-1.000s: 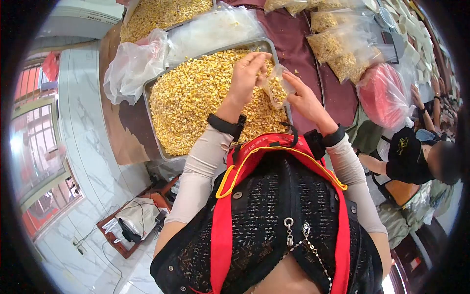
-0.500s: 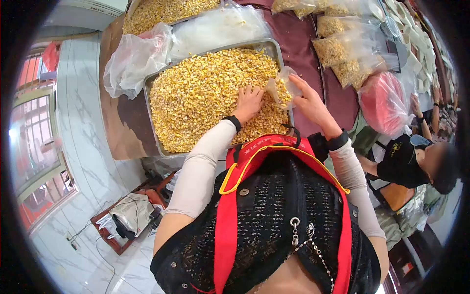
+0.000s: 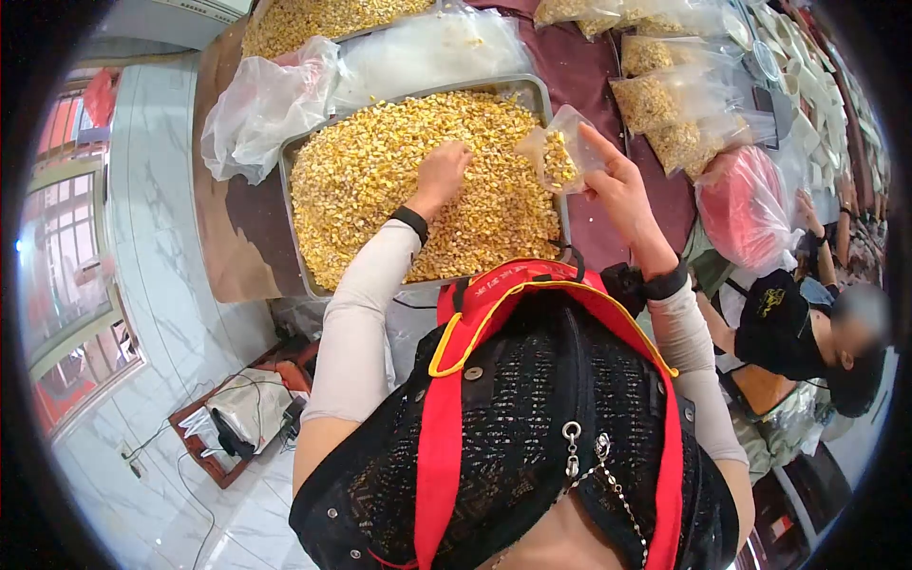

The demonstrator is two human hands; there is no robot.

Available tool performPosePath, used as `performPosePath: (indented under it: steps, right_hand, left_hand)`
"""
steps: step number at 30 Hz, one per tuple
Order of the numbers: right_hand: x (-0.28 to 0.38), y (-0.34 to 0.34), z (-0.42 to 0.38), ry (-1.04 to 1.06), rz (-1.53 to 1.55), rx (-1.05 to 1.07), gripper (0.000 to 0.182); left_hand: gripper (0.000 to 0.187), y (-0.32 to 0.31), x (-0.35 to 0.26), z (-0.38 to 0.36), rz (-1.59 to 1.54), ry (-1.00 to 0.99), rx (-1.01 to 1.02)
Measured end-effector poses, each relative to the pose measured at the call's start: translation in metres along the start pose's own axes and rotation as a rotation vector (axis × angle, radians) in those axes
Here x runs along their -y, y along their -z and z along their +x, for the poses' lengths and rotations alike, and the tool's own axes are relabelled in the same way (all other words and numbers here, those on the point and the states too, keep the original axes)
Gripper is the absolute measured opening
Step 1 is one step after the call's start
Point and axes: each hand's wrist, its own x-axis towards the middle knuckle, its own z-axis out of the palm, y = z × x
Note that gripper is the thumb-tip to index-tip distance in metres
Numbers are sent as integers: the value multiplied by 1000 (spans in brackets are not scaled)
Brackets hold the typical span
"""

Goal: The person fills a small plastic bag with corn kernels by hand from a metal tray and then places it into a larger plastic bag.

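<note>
A metal tray (image 3: 286, 195) heaped with yellow corn pieces (image 3: 366, 180) lies in front of me. My left hand (image 3: 444, 175) is over the middle of the heap, its fingers curled together; whether any corn is inside them is hidden. At the tray's right edge my right hand (image 3: 610, 179) grips a small clear plastic bag (image 3: 559, 160) between thumb and fingers. Some corn pieces sit in the bag, and its mouth faces left toward the heap.
Crumpled clear plastic (image 3: 261, 114) lies at the tray's upper left, near a second corn tray. Filled bags (image 3: 649, 103) and a pink bag (image 3: 743, 204) are on the right. A person in black (image 3: 784, 313) is at the far right.
My left hand has moved left, away from the bag, and its fingers have curled. My right hand and the bag have shifted slightly right; the bag's corn shows more clearly.
</note>
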Motion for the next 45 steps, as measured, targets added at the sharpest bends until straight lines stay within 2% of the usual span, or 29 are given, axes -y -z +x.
performPosePath:
  steps: [1,2,4,5,6,8,10,12,14,16,17,18,20,22,24,26,28,30,32,34,36,39,41,43,45]
  right_hand:
    - [-2,-1,1,2,-32,23,59]
    - [-5,-4,3,3,-29,27,59]
    - [-11,-10,7,-4,18,7,59]
    - [-14,-11,8,-3,18,16,59]
    - [-16,-12,9,-35,-15,30,58]
    - [-20,-15,11,-67,-48,47,58]
    - [-25,-17,12,-43,-102,40,57]
    - [-30,-18,14,-11,-96,31,58]
    - [-34,-17,17,22,-87,22,58]
    - [-35,-16,18,38,-170,39,58]
    - [-33,-15,17,42,-168,32,58]
    - [-29,-17,14,45,-194,44,59]
    - [-24,-19,11,46,-217,41,59]
    - [-20,-20,10,35,-212,65,56]
    - [-23,-20,11,17,-161,58,56]
    - [-21,-20,12,35,-197,58,56]
    - [-26,-20,13,48,-204,53,56]
    - [-26,-17,13,57,-213,39,55]
    - [-25,-16,12,85,-220,61,55]
    - [-28,-14,11,102,-230,38,55]
    - [-28,-14,10,119,-241,19,55]
    - [-28,-14,11,69,-217,35,55]
    - [-35,-13,15,169,-314,29,55]
    - [-36,-13,15,160,-311,30,55]
    - [-36,-12,14,149,-309,31,55]
  left_hand:
    - [15,4,5,6,-127,213,94]
    - [15,10,4,7,-123,216,93]
    - [19,23,2,9,-1046,738,-3]
    - [22,34,4,7,-1303,896,62]
    - [22,41,2,4,-1301,898,52]
    - [23,52,-3,-2,-2023,891,-20]
    - [24,52,-2,-8,-2021,853,-3]
    - [25,54,-12,-7,-2073,954,-62]
    - [26,55,-15,-5,-2171,956,-80]
    - [27,52,-8,-2,-2236,827,71]
    - [26,57,-23,4,-2135,925,-10]
    - [26,62,-32,8,-2132,923,1]
    - [26,70,-48,15,-2272,708,136]
    - [23,84,-74,29,-2266,676,141]
    - [21,91,-95,41,-2481,530,267]
    - [20,93,-120,50,-2437,485,270]
    - [21,87,-141,55,-2244,575,171]
    - [20,77,-153,57,-2245,586,160]
    - [20,63,-158,55,-2091,464,67]
    - [21,55,-157,52,-2058,466,28]
    - [22,53,-156,50,-1844,368,-53]
    - [23,55,-157,50,-1798,382,-106]
    - [23,62,-159,52,-1838,416,-116]
    - [23,66,-155,53,-1882,449,-125]
    - [23,69,-141,57,-2103,440,-96]
